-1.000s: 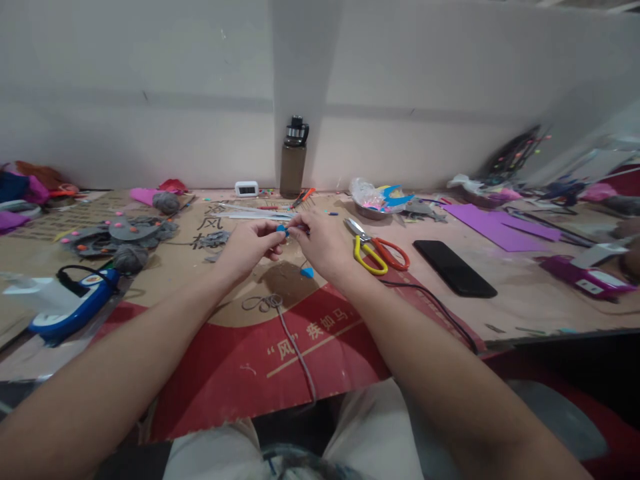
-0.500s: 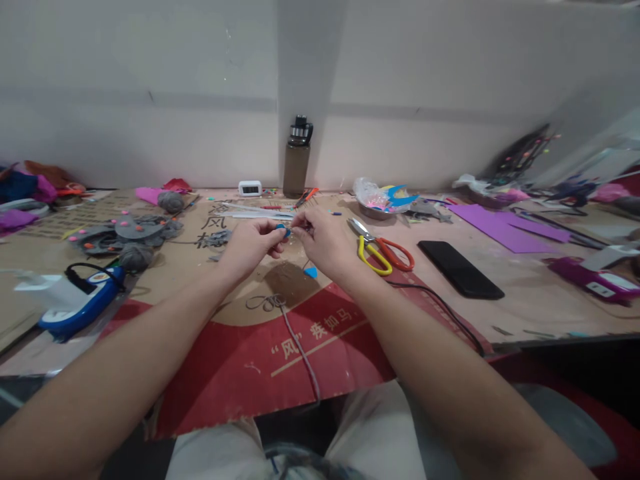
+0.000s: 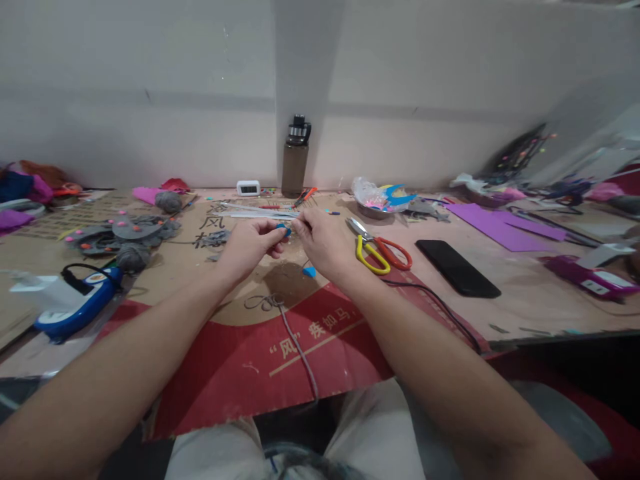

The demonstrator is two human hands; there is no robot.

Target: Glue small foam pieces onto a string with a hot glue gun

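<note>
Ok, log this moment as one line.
left hand: pinching small blue piece | right hand: fingertips at same piece, grip unclear | below: blue scrap on cardboard | scissors: right of right hand

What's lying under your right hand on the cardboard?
A small blue piece lies on the cardboard just below the right hand; anything beneath the palm itself is hidden.

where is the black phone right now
In the head view the black phone lies flat right of the right hand, just past the yellow and orange scissors, in front of the purple sheet.
</note>
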